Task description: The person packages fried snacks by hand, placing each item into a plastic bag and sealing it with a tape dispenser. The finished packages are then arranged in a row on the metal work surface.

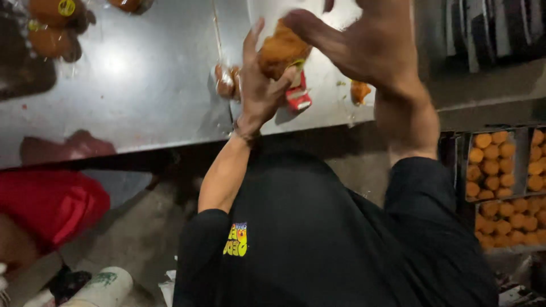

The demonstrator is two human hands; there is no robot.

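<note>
The left hand (259, 85) pinches a fried bun (281, 51) above the steel table (142, 85) while the right hand (369, 42) spreads a clear bag (273, 14) over it; a loose pinch could drop the bun.

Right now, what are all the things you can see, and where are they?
Fried golden-brown patty: one, held above the metal table.
Small red packet: one, under the patty, by the left hand.
Metal table: one, grey and shiny, across the top.
Wrapped orange snacks: a few, top left corner of the table.
Trays of round orange fried balls: several trays, right side, too many balls to count.
Red cloth thing: one, lower left.
Black shirt: one, on the person.
Left hand: gripping the patty.
Right hand: on the patty from above.
</note>
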